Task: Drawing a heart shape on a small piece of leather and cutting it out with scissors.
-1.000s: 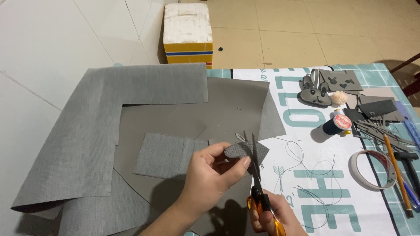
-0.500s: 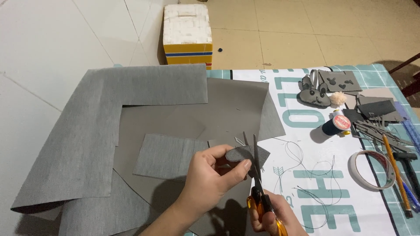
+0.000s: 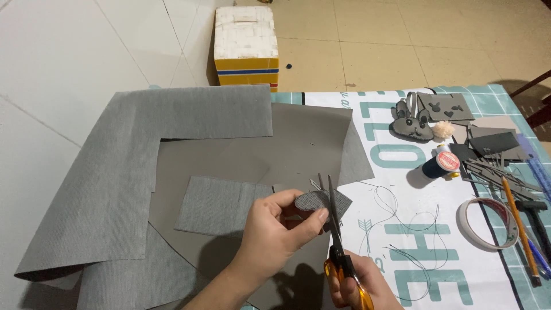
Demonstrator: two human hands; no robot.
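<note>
Pinching a small grey fabric piece [image 3: 321, 202] between thumb and fingers, the left hand [image 3: 281, 229] is seen closed on it above the middle of the tabletop [image 3: 493, 97]. The piece is rounded on its left edge and is held just over a large dark grey sheet [image 3: 287, 149]. A pair of scissors [image 3: 340, 247] with orange handles is gripped by the right hand [image 3: 356, 284], which is closed around the handles at the bottom edge of the view. The blades are pointed away from the person and are placed against the right part of the fabric piece, touching it; whether they are parted cannot be told.

A lighter ribbed grey sheet [image 3: 115, 172] is spread to the left, with a small rectangle of the same cloth [image 3: 221, 204] lying beside the left hand. To the right, loose black thread [image 3: 402, 229] is lying on a white printed banner [image 3: 413, 172]. Farther right, a dark blue thread spool [image 3: 441, 163], a roll of tape [image 3: 488, 223], a pencil [image 3: 518, 224] and a grey stitched rabbit-shaped figure [image 3: 411, 123] are laid out. A white foam box [image 3: 245, 43] with yellow and blue stripes is standing on the floor beyond the tabletop.
</note>
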